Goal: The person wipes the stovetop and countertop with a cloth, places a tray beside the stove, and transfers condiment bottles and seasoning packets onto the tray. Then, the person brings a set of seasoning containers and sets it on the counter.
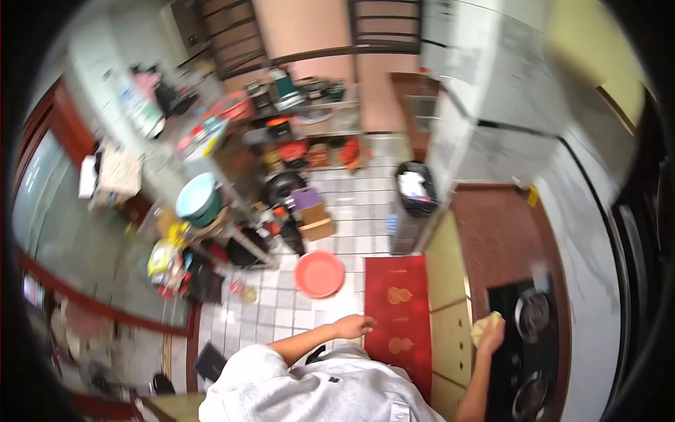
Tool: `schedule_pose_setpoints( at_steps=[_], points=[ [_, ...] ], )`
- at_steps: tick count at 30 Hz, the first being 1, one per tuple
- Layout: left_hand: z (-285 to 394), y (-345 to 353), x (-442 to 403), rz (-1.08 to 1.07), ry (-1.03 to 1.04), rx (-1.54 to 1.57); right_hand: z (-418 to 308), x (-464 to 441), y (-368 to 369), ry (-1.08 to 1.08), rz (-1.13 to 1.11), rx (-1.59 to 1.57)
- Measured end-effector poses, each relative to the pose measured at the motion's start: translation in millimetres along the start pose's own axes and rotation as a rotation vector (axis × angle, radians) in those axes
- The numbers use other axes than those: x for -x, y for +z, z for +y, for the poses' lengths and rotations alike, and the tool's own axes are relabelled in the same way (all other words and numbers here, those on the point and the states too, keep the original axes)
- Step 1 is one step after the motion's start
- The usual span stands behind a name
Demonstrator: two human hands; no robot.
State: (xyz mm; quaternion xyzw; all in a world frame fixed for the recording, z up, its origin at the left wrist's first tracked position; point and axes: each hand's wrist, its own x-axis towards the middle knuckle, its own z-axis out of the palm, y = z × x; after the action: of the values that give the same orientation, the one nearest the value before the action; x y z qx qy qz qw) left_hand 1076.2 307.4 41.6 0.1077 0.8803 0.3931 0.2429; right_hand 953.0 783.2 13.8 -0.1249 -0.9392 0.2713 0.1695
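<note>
My right hand (pixel 493 335) is closed around a pale yellow cloth (pixel 484 328) at the front edge of the black gas stove (pixel 503 373). The cloth is bunched up and sticks out on the left side of the hand. Two round burners show on the stove, the farther burner (pixel 532 316) just right of my hand. My left hand (pixel 354 325) hangs in front of my body, above the floor beside the red mat (pixel 397 309). Its fingers are loosely bent and a little apart, with nothing visible in them.
A brown countertop (pixel 496 232) runs beyond the stove, above cream cabinets (pixel 450 316). A trash bin (pixel 415 193) stands past the mat. On the tiled floor lies a pink basin (pixel 319 274). Shelves and a teal bucket (pixel 199 199) crowd the left side.
</note>
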Motion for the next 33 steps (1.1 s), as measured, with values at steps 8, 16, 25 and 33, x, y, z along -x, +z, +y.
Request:
schedule_pose_setpoints(
  at_steps=[8,16,25,33],
  points=[
    [-131,-66,73,0.383,-0.31,0.166,-34,-91,88,-0.227,-0.365,0.518],
    [-180,-77,102,0.638,-0.519,0.379,-38,-145,147,-0.435,-0.749,0.976],
    [-255,-177,170,1.146,-0.815,0.698,-290,-132,375,-0.607,-1.109,0.222],
    [-417,-364,276,1.671,-0.511,1.242,-641,75,466,-1.094,-1.336,-0.053]
  ],
)
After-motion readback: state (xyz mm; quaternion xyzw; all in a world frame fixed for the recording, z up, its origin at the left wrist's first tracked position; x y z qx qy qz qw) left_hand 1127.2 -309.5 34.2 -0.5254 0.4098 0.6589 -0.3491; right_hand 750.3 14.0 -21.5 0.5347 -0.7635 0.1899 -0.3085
